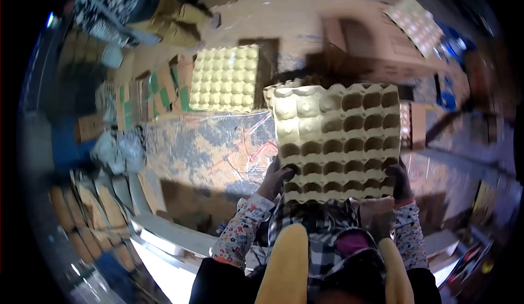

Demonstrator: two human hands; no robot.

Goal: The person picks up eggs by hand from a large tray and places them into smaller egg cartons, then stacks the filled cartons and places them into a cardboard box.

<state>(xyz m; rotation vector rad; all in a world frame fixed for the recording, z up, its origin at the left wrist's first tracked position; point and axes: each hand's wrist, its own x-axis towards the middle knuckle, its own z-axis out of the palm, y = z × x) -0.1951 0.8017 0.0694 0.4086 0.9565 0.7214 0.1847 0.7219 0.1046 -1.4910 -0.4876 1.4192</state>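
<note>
A pale egg tray (pixel 341 134) with rows of cups hangs in front of my body, its cupped face toward me. My left hand (pixel 275 178) grips its lower left edge, the thumb over the front. At the lower right edge, my right hand (pixel 400 181) is closed on the same tray, its fingers partly hidden. Behind the upper left corner, the edge of another tray (pixel 269 97) shows. Further left, a yellowish tray stack (pixel 225 78) rests on the work surface.
Flattened cardboard pieces (pixel 158 93) lie at the left, above plastic bags (pixel 117 151). A tray with pinkish contents (pixel 416 25) is at the upper right. Red and white strings (pixel 259 154) lie on the worn surface (pixel 191 145). A patterned cloth (pixel 112 6) appears at the upper left.
</note>
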